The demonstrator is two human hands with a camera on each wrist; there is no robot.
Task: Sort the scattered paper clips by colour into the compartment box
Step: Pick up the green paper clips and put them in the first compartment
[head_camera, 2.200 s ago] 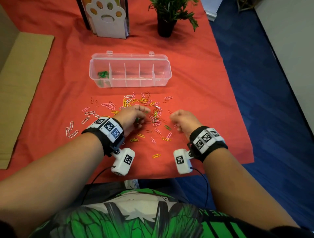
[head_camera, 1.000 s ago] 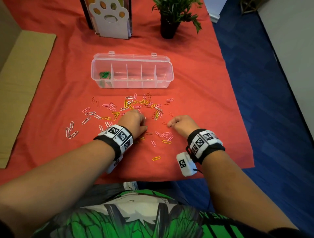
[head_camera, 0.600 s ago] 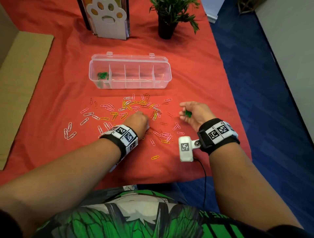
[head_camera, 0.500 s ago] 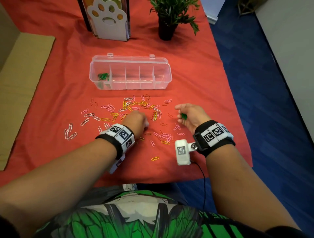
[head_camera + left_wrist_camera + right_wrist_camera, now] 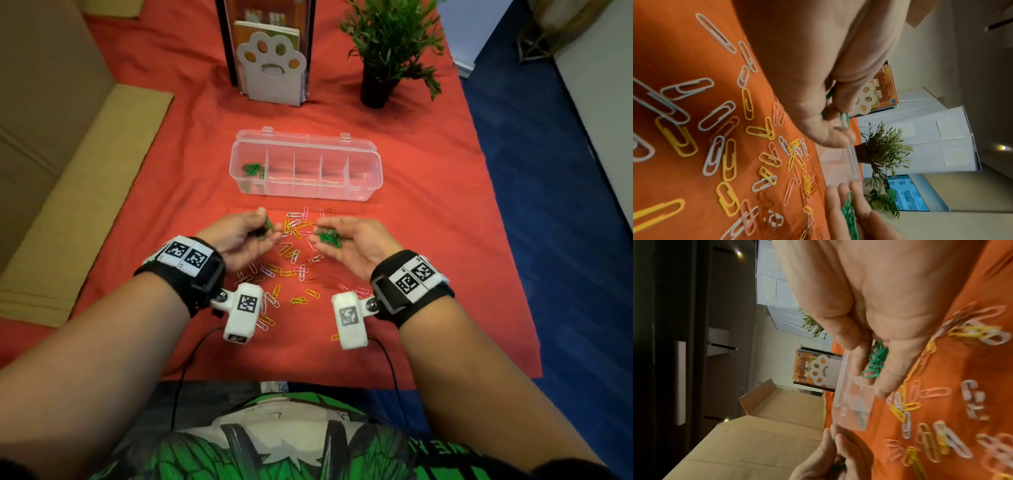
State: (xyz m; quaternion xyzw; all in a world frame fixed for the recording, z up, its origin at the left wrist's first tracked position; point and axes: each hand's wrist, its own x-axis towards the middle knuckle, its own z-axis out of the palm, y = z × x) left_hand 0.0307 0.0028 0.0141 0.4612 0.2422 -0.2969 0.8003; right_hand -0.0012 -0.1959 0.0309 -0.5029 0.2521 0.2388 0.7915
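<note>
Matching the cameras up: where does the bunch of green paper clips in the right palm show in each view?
Head: bunch of green paper clips, right of centre, on the right hand.
Left wrist: the clips at the bottom edge.
Right wrist: the clips at centre.
Shared landmark: white paw-shaped stand.

Clear plastic compartment box [image 5: 371,164] open, upper centre; green clips [image 5: 253,169] in leftmost cell. Pink, yellow, white paper clips [image 5: 291,260] scattered below. Green bunch [image 5: 328,236] on right hand [image 5: 359,246]; single green clip [image 5: 270,223] pinched by left hand [image 5: 236,236].

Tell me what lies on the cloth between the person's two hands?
Loose yellow, pink and white paper clips lie between the left hand and the right hand, both holding green clips, in the head view.
</note>
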